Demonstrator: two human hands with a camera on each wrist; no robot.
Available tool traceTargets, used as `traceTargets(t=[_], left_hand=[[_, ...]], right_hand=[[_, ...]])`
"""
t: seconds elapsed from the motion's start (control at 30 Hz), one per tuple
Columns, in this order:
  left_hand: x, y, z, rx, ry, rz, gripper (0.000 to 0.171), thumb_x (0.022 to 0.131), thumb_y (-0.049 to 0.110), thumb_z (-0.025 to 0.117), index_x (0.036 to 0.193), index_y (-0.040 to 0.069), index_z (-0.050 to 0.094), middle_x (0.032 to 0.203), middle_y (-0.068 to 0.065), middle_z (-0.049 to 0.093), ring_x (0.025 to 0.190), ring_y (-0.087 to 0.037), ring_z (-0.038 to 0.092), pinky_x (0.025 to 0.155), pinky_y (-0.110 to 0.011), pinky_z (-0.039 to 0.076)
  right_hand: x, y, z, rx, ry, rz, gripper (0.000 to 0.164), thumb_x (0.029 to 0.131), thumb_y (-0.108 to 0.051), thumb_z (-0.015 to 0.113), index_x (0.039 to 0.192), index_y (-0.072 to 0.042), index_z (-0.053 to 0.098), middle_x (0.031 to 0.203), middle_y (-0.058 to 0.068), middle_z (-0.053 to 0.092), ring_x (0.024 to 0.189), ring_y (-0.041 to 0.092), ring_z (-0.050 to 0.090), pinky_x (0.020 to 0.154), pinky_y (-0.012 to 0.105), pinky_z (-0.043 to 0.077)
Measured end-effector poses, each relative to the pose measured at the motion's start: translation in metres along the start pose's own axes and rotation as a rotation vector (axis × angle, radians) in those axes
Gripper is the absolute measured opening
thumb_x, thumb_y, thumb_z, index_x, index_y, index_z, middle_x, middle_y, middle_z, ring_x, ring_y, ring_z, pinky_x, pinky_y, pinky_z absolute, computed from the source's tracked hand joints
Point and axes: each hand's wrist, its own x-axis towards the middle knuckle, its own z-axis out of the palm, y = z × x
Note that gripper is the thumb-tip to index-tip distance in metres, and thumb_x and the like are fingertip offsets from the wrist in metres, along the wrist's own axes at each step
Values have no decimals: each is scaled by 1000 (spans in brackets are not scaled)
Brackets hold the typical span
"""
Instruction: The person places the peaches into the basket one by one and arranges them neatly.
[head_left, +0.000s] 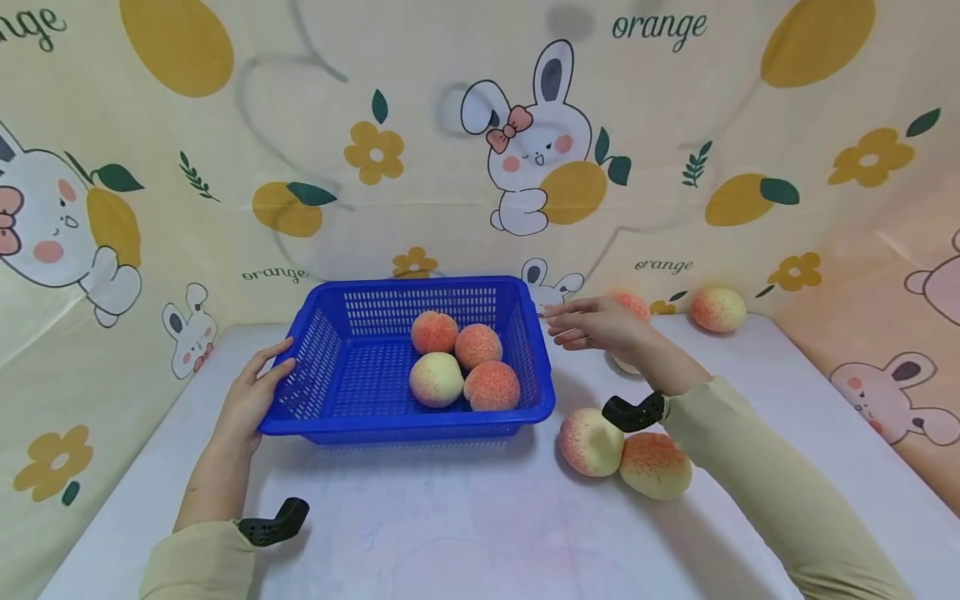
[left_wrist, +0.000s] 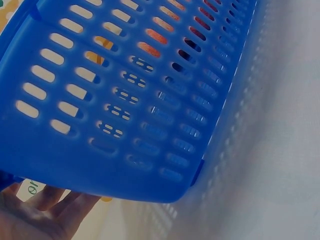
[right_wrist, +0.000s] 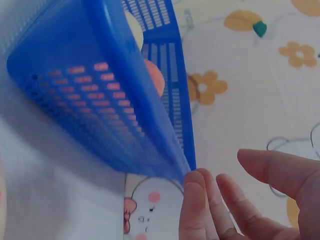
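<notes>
A blue plastic basket (head_left: 341,423) with slotted walls holds several peaches, among them a pale yellow peach (head_left: 436,380) and a redder peach (head_left: 492,386), gathered in its right half. At the basket's left end, my left hand (head_left: 251,396) grips the rim; the left wrist view shows the fingers of this hand (left_wrist: 50,212) partly hidden by the basket edge. My right hand (head_left: 600,323) is beside the right rim, its fingers stretched toward it. In the right wrist view, the fingertips of that hand (right_wrist: 240,205) come close to the rim corner; contact is unclear.
Two peaches, one yellowish (head_left: 588,442) and one red-topped (head_left: 655,467), touch on the white table (head_left: 420,517) below the right forearm. Behind the right hand, peach surfaces (head_left: 632,305) show partly. Another peach (head_left: 717,309) lies at the back right, near the patterned cloth backdrop (head_left: 442,225).
</notes>
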Motion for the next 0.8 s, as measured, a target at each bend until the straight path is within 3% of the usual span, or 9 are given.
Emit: traceTargets(t=[0.2,0.37,0.6,0.7,0.8], left_hand=[[0,1,0,20,-6,1,53,99,46,44,149,37,31,159,-15,20,132,-37,37,104,-49,40],[0,1,0,47,4,0,53,98,47,44,149,38,32,158,-15,21,130,-35,39,87,-31,47],[1,-1,-2,49,-1,-2,53,98,48,44,149,38,32,158,-15,20,130,-36,39,83,-27,48],[1,-1,-2,43,-1,-5,53,98,49,45,148,39,32,158,-15,20,130,-36,40,78,-23,48],[1,-1,-2,41,-4,-6,54,98,49,45,149,38,31,158,-16,20,130,-36,39,74,-20,47]], right_hand=[[-7,9,-16,61,80,-3,50,96,-22,57,134,9,46,91,-5,66,79,4,65,80,22,54],[-10,19,-29,85,141,14,46,97,-23,57,131,7,47,87,-10,65,78,1,64,79,20,54],[-13,32,-44,109,208,55,48,97,-23,56,133,7,44,78,-17,64,76,-4,63,80,19,52],[-16,38,-48,60,280,77,55,96,-27,57,135,7,43,83,-15,66,76,-4,63,83,21,52],[-18,46,-52,6,363,102,56,95,-32,56,134,6,44,107,4,66,86,2,62,91,27,50]])
